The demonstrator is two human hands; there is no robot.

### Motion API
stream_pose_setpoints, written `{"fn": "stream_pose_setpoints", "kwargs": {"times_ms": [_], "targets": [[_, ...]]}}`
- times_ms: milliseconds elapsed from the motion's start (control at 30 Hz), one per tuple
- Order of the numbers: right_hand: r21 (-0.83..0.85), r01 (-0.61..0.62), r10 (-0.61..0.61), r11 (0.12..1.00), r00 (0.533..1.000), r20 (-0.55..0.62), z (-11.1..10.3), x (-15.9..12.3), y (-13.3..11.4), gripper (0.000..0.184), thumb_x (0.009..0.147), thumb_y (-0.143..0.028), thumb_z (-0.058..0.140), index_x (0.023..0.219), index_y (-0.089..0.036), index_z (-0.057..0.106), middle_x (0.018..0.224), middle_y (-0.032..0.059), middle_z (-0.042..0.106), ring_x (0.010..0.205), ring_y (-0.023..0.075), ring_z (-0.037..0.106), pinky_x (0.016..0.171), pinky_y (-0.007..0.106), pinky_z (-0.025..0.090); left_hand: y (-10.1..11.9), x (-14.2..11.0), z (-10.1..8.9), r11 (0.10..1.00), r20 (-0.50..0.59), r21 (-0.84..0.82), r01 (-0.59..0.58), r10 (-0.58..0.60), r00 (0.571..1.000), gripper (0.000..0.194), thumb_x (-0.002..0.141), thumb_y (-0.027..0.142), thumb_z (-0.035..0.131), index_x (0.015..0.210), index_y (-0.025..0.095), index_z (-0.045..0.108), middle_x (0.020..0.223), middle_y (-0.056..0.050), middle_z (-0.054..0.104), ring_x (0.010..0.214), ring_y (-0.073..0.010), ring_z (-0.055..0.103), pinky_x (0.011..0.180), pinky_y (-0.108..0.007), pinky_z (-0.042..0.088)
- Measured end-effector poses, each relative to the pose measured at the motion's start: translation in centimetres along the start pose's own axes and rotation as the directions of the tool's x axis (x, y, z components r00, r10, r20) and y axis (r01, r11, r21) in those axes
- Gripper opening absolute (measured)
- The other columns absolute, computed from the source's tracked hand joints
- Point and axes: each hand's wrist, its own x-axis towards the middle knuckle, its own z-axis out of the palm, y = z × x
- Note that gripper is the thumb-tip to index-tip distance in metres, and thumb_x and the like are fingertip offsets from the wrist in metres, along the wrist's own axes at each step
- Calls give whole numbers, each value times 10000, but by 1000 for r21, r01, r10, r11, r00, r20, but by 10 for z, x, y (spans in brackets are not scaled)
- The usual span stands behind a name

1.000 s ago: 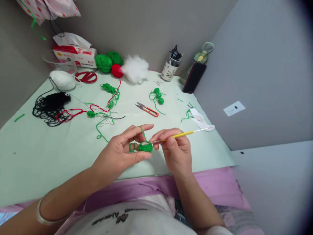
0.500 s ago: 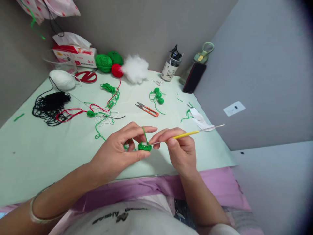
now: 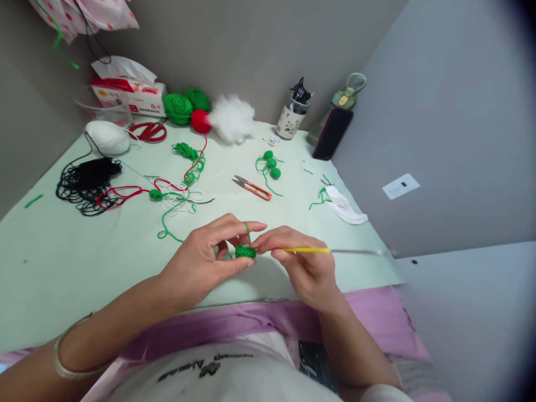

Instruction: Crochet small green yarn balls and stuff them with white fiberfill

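On the pale green desk [image 3: 125, 245], below the orange snips [image 3: 253, 188], the left hand [image 3: 201, 262] pinches green crochet [image 3: 245, 252]; the right hand [image 3: 304, 265] grips a yellow hook [image 3: 307, 250].

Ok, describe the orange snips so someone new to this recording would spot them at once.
Start from the pale green tabletop and look near its middle. There, left of and nearer than the three small green balls, lie the orange snips, dark blades pointing left. Their slim handles set them apart from the red scissors, which have big loops.
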Motion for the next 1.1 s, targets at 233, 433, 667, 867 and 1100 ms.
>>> {"fn": "stream_pose_setpoints", "kwargs": {"times_ms": [233,433,667,867,1100], "targets": [[-686,314,-393,656,918,45,21,-13,0,256,888,-95,687,1022,-306,743,1022,52,789,904,206,724,785,329,636,-9,-6,11,992,-180,-119,43,-64,982,457,819,238,771,1267,316,729,962,-6,619,892,-179,570,794,-292,488],[-701,308,-464,643,885,-37,25,-18,3,324,871,-63,720,1074,-313,754,967,47,763,884,206,711,783,332,653,-14,-15,16,845,-16,-520,121,-151,988,454,881,328,762,1330,318,692,1005,-13,635,972,-165,569,879,-266,473],[-282,232,-301,931,925,-233,23,-19,10,322,970,-86,599,1231,-228,724,1088,92,758,983,205,739,748,325,661,-14,-8,11,565,276,-744,356,-225,934,557,797,286,841,1333,264,695,987,-25,638,938,-145,543,867,-246,435],[124,58,-12,991,940,-342,23,-16,8,259,975,-140,624,1127,-289,772,987,46,800,903,210,755,737,383,650,-14,-6,5,709,155,-659,252,-199,968,614,721,190,887,1295,330,717,956,16,555,897,-118,544,842,-233,458],[295,-98,187,951,939,-290,12,-14,3,195,964,-161,658,1041,-269,801,906,29,790,765,158,737,705,316,615,-20,-4,-7,872,171,-456,180,-112,979,530,832,268,795,1335,388,681,950,17,528,864,-124,527,777,-238,451]]}}
